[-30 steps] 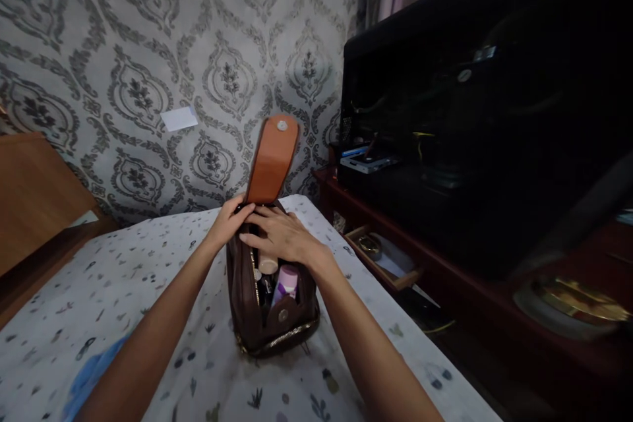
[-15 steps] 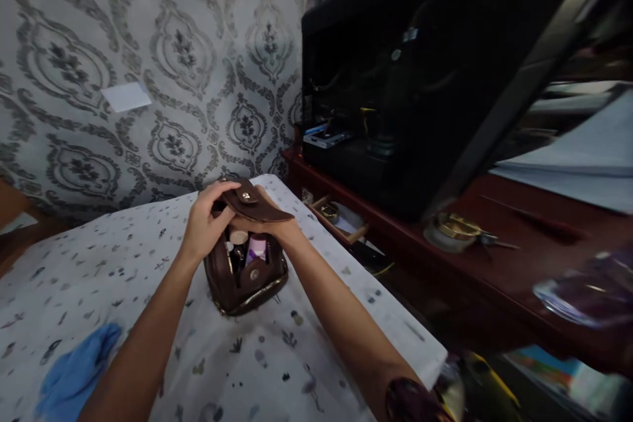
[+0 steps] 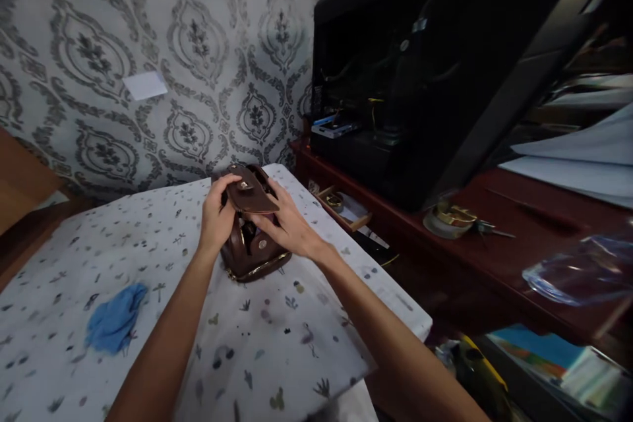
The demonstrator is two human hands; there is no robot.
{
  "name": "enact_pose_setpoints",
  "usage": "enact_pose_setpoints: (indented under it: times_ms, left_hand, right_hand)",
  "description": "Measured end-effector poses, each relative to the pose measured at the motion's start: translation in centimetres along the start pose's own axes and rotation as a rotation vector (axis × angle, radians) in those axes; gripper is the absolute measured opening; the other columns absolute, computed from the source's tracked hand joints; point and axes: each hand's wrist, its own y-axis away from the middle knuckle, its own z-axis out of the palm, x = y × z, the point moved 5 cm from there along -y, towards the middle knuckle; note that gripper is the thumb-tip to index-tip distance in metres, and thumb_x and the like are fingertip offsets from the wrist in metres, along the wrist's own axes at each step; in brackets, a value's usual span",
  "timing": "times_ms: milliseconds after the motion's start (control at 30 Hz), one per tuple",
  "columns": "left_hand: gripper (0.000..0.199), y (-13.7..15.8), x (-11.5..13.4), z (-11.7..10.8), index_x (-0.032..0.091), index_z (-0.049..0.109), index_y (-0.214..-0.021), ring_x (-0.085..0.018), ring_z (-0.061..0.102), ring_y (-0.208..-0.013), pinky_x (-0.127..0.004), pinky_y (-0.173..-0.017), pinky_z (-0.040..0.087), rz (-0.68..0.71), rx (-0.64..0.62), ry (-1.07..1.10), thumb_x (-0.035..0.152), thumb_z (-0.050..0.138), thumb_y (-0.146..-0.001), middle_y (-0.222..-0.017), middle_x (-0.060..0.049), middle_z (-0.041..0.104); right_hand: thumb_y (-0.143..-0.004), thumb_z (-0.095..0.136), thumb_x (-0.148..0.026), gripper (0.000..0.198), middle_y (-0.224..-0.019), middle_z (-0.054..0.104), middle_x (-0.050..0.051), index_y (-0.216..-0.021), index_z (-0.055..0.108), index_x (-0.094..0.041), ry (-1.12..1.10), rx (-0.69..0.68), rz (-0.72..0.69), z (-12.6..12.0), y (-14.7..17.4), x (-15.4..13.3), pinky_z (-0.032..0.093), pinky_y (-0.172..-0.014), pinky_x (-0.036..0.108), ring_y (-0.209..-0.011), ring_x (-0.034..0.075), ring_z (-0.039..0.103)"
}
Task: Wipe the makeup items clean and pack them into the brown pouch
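A dark brown leather handbag (image 3: 257,261) with a gold zip along its front rests on the far part of the table. Its flap (image 3: 251,198), fitted with a metal clasp, is lifted above the bag's mouth. My left hand (image 3: 217,214) pinches the flap's left side. On the other side, my right hand (image 3: 289,224) has its thumb and fingers around the flap's right edge. Between them the mouth gapes a little, and its contents are mostly hidden and dark. A snap stud shows on the bag's front.
A blue cloth (image 3: 116,318) lies crumpled on the patterned tablecloth (image 3: 267,356). To the right, a large black television (image 3: 405,92) stands on a dark red cabinet (image 3: 494,264) with an open drawer (image 3: 353,214). A roll of tape (image 3: 450,219) and clear plastic (image 3: 578,273) lie on the cabinet.
My right hand has come out from behind the flap and now grips its right edge. The flap has lowered, covering most of the items that showed inside. The view has shifted slightly.
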Motion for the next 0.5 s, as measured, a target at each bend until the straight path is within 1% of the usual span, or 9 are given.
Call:
enact_pose_setpoints:
  times_ms: [100,167,233,333,400,500]
  left_hand:
    - [0.030,0.5,-0.2,0.0,0.019,0.066,-0.106,-0.024,0.055,-0.128,-0.042,-0.114,0.037,-0.013,0.018,0.009,0.019,0.051,-0.080,-0.126,-0.009,0.066]
    - [0.029,0.7,-0.2,0.0,0.020,0.066,-0.106,-0.024,0.054,-0.130,-0.043,-0.115,0.036,-0.021,0.027,0.001,0.020,0.050,-0.083,-0.130,-0.010,0.065]
    - [0.028,1.1,-0.2,0.0,0.020,0.066,-0.107,-0.025,0.054,-0.131,-0.045,-0.115,0.036,-0.025,0.025,-0.018,0.021,0.051,-0.084,-0.133,-0.011,0.063]
    - [0.027,2.0,0.0,0.2,0.021,0.066,-0.109,-0.026,0.051,-0.134,-0.048,-0.117,0.033,-0.019,0.011,-0.069,0.022,0.049,-0.088,-0.137,-0.011,0.061]
    - [0.028,2.8,0.1,0.3,0.021,0.066,-0.111,-0.026,0.047,-0.138,-0.049,-0.119,0.032,-0.006,0.004,-0.114,0.023,0.046,-0.091,-0.141,-0.011,0.058]
    - [0.030,4.0,0.3,0.5,0.020,0.063,-0.117,-0.027,0.041,-0.143,-0.051,-0.119,0.031,0.030,-0.003,-0.184,0.026,0.045,-0.094,-0.146,-0.014,0.054]
  right_hand:
    - [-0.097,0.042,-0.061,0.073,-0.166,0.012,0.016,-0.154,0.033,-0.016,-0.005,0.027,0.054,1.1,2.1,-0.5,0.021,-0.122,0.057,-0.155,0.033,0.005]
    - [-0.096,0.045,-0.059,0.078,-0.166,0.006,0.017,-0.157,0.023,-0.015,0.023,0.064,0.062,1.9,2.6,-0.6,0.017,-0.122,0.060,-0.155,0.034,-0.002]
    - [-0.095,0.049,-0.056,0.083,-0.166,0.004,0.018,-0.159,0.015,-0.015,0.017,0.111,0.060,2.6,2.6,-0.5,0.015,-0.122,0.061,-0.155,0.033,-0.003]
    - [-0.089,0.060,-0.057,0.096,-0.166,-0.001,0.020,-0.159,0.008,-0.016,-0.082,0.189,0.096,2.9,2.6,0.0,0.019,-0.122,0.058,-0.155,0.033,-0.002]
    - [-0.085,0.066,-0.058,0.098,-0.166,-0.002,0.019,-0.159,0.014,-0.019,-0.161,0.223,0.134,2.7,2.7,0.4,0.023,-0.122,0.055,-0.155,0.032,0.001]
    - [-0.081,0.071,-0.056,0.085,-0.166,0.007,0.014,-0.152,0.035,-0.025,-0.231,0.234,0.176,2.4,2.7,0.8,0.027,-0.121,0.053,-0.155,0.032,0.008]
